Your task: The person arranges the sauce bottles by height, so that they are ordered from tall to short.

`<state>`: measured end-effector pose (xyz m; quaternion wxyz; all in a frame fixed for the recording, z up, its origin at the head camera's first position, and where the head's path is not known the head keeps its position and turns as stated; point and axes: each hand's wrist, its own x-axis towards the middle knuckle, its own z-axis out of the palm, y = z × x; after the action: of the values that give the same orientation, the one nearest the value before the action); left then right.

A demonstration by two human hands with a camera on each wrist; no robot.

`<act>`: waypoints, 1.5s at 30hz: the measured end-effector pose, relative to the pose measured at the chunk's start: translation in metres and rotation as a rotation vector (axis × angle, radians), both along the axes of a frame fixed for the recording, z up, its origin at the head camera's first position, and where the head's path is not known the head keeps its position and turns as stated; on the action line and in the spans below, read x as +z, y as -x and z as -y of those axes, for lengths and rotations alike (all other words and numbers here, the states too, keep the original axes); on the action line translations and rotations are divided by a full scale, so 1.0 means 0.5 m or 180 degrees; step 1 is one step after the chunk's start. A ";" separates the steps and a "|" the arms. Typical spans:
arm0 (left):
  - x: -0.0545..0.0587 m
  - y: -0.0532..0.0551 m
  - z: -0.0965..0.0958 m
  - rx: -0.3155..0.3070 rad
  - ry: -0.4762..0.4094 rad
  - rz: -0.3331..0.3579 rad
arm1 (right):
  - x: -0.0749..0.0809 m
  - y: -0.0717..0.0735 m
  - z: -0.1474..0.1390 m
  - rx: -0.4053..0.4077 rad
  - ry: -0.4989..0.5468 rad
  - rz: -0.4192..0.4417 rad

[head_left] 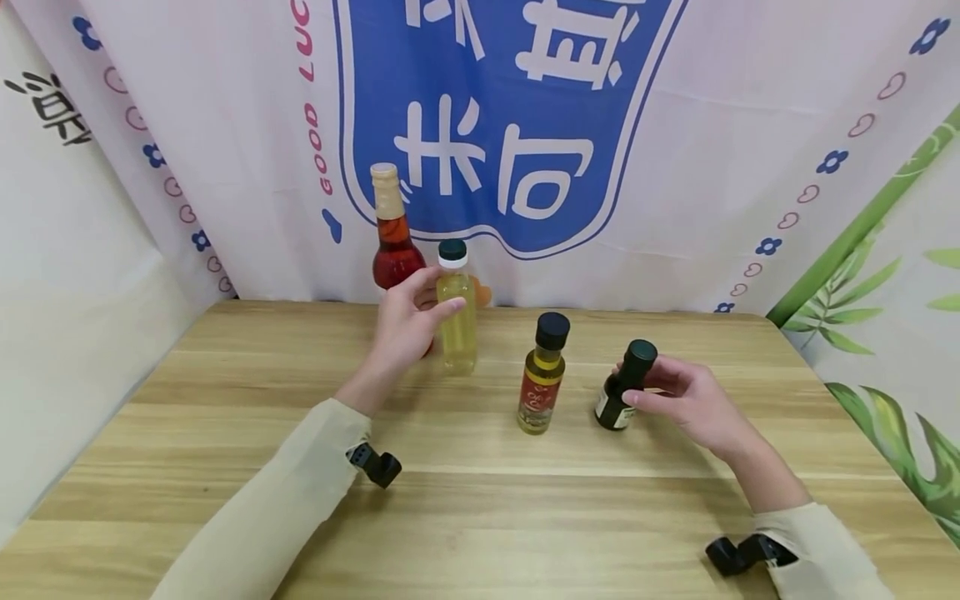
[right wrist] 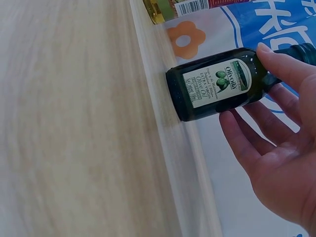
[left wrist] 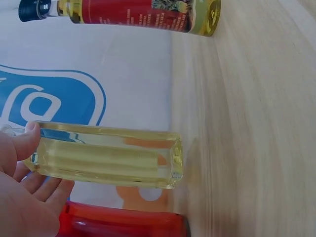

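Nearest comes the left sleeve point(head_left: 262, 500), reaching over the wooden table point(head_left: 480, 542), inside its left edge. Past it, the left hand point(head_left: 408, 321) partly hides the red bottle point(head_left: 396, 265), which stands upright by the printed cloth point(head_left: 712, 167) at the table's back edge; I cannot tell whether hand and glass touch. Thumb and fingers of that hand pinch the yellow-oil bottle point(head_left: 459, 333) on its upper part: long axis about vertical, cap up, base just in from the back edge. Then a strip of wood, the upright red-labelled bottle point(head_left: 538, 396), a narrower strip, and the dark bottle point(head_left: 615, 404), gripped round its shoulder by the right hand point(head_left: 701, 404), axis near vertical, cap up. Whether either held base touches wood is unclear. Open planks run forward between left sleeve and right sleeve point(head_left: 825, 554), and rightward to the right edge.
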<state>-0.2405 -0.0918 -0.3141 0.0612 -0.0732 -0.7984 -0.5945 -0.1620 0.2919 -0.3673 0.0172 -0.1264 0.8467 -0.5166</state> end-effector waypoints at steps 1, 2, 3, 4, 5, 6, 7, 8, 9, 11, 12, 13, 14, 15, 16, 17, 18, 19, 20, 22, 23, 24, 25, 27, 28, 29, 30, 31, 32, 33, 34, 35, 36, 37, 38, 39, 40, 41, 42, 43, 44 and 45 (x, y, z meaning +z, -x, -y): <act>-0.002 0.003 -0.001 -0.0001 -0.0004 0.0010 | 0.000 0.000 0.001 0.0002 0.0007 0.0008; -0.004 0.007 -0.002 -0.0006 -0.0002 0.0019 | 0.001 0.000 0.002 0.0000 0.0007 0.0013; -0.006 0.011 -0.004 -0.0015 -0.0006 0.0021 | 0.001 -0.001 0.003 0.0003 0.0013 0.0010; -0.009 0.014 -0.005 -0.0018 -0.0004 0.0034 | 0.001 -0.001 0.003 -0.0002 0.0014 0.0006; -0.011 0.017 -0.007 -0.0023 -0.0002 0.0042 | 0.001 -0.002 0.003 -0.0010 0.0015 0.0006; -0.013 0.019 -0.009 -0.0023 0.0006 0.0053 | 0.002 -0.003 0.003 -0.0017 0.0015 0.0006; -0.015 0.021 -0.010 -0.0018 0.0014 0.0062 | 0.002 -0.004 0.002 -0.0025 0.0014 0.0007; -0.017 0.023 -0.012 -0.0015 0.0021 0.0073 | 0.002 -0.005 0.002 -0.0031 0.0010 0.0011; -0.019 0.024 -0.013 -0.0007 0.0027 0.0085 | 0.002 -0.005 0.002 -0.0035 0.0006 0.0015; -0.021 0.025 -0.016 0.0005 0.0035 0.0093 | 0.001 -0.006 0.001 -0.0044 -0.0018 0.0034; -0.022 0.026 -0.017 0.0002 0.0038 0.0091 | 0.000 -0.007 0.001 -0.0045 -0.0024 0.0044; -0.022 0.027 -0.018 -0.0005 0.0041 0.0092 | 0.000 -0.007 0.000 -0.0049 -0.0035 0.0049; -0.023 0.028 -0.019 -0.0020 0.0042 0.0091 | -0.001 -0.007 0.000 -0.0053 -0.0057 0.0045; -0.023 0.029 -0.021 -0.0029 0.0046 0.0086 | -0.001 -0.008 -0.001 -0.0054 -0.0070 0.0040; -0.023 0.030 -0.022 -0.0042 0.0053 0.0082 | -0.002 -0.008 -0.001 -0.0053 -0.0079 0.0038; -0.023 0.031 -0.023 -0.0055 0.0065 0.0081 | -0.002 -0.008 -0.001 -0.0054 -0.0088 0.0031; -0.023 0.032 -0.024 -0.0066 0.0076 0.0089 | -0.003 -0.008 -0.001 -0.0055 -0.0088 0.0028; -0.022 0.032 -0.025 -0.0071 0.0090 0.0093 | -0.003 -0.008 -0.002 -0.0054 -0.0084 0.0023; -0.022 0.033 -0.026 -0.0075 0.0101 0.0092 | -0.002 -0.008 -0.001 -0.0051 -0.0077 0.0019; -0.021 0.033 -0.027 -0.0084 0.0112 0.0097 | -0.002 -0.007 -0.002 -0.0038 -0.0058 0.0013; -0.021 0.033 -0.027 -0.0090 0.0118 0.0098 | -0.002 -0.007 -0.002 -0.0031 -0.0049 0.0003; -0.021 0.033 -0.028 -0.0091 0.0123 0.0095 | -0.002 -0.007 -0.002 -0.0026 -0.0043 0.0003; -0.022 0.033 -0.028 -0.0092 0.0129 0.0088 | -0.001 -0.007 -0.001 -0.0021 -0.0040 -0.0004; -0.023 0.033 -0.027 -0.0101 0.0132 0.0078 | -0.002 -0.007 -0.001 -0.0013 -0.0048 -0.0011; -0.024 0.033 -0.027 -0.0105 0.0131 0.0076 | -0.002 -0.007 0.000 -0.0013 -0.0057 -0.0016; -0.024 0.033 -0.027 -0.0103 0.0134 0.0073 | -0.002 -0.007 0.000 -0.0014 -0.0061 -0.0022; -0.025 0.032 -0.027 -0.0102 0.0132 0.0074 | -0.002 -0.007 0.000 -0.0016 -0.0069 -0.0022; -0.025 0.032 -0.026 -0.0102 0.0132 0.0078 | -0.003 -0.006 0.000 -0.0015 -0.0074 -0.0033; -0.025 0.032 -0.026 -0.0105 0.0128 0.0085 | -0.003 -0.006 0.000 -0.0013 -0.0079 -0.0039; -0.024 0.031 -0.025 -0.0108 0.0127 0.0092 | -0.003 -0.005 0.000 -0.0012 -0.0083 -0.0048; -0.024 0.031 -0.025 -0.0108 0.0129 0.0100 | -0.004 -0.004 0.000 -0.0009 -0.0086 -0.0059; -0.024 0.031 -0.025 -0.0107 0.0132 0.0107 | -0.004 -0.004 0.000 -0.0006 -0.0084 -0.0065; -0.023 0.031 -0.024 -0.0108 0.0130 0.0109 | -0.004 -0.003 0.000 -0.0001 -0.0083 -0.0070; -0.023 0.031 -0.024 -0.0105 0.0127 0.0115 | -0.004 -0.003 0.000 0.0004 -0.0085 -0.0073; -0.023 0.031 -0.024 -0.0106 0.0120 0.0122 | -0.004 -0.002 0.000 0.0008 -0.0086 -0.0079; -0.022 0.031 -0.024 -0.0111 0.0112 0.0125 | -0.004 -0.002 -0.001 0.0009 -0.0083 -0.0082; -0.022 0.031 -0.024 -0.0109 0.0104 0.0135 | -0.004 -0.002 -0.001 0.0010 -0.0079 -0.0083; -0.022 0.032 -0.024 -0.0106 0.0095 0.0144 | -0.004 -0.002 -0.001 0.0010 -0.0076 -0.0080; -0.022 0.032 -0.024 -0.0104 0.0086 0.0154 | -0.004 -0.002 -0.002 0.0012 -0.0081 -0.0081; -0.022 0.032 -0.025 -0.0099 0.0084 0.0163 | -0.004 -0.001 -0.002 0.0013 -0.0083 -0.0080; -0.021 0.032 -0.025 -0.0094 0.0085 0.0170 | -0.004 -0.001 -0.002 0.0012 -0.0085 -0.0079; -0.020 0.032 -0.025 -0.0090 0.0088 0.0177 | -0.004 -0.001 -0.002 0.0016 -0.0086 -0.0078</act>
<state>-0.2564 -0.0795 -0.3242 0.0296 -0.0688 -0.8068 -0.5860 -0.1616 0.2927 -0.3692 0.0098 -0.1346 0.8534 -0.5035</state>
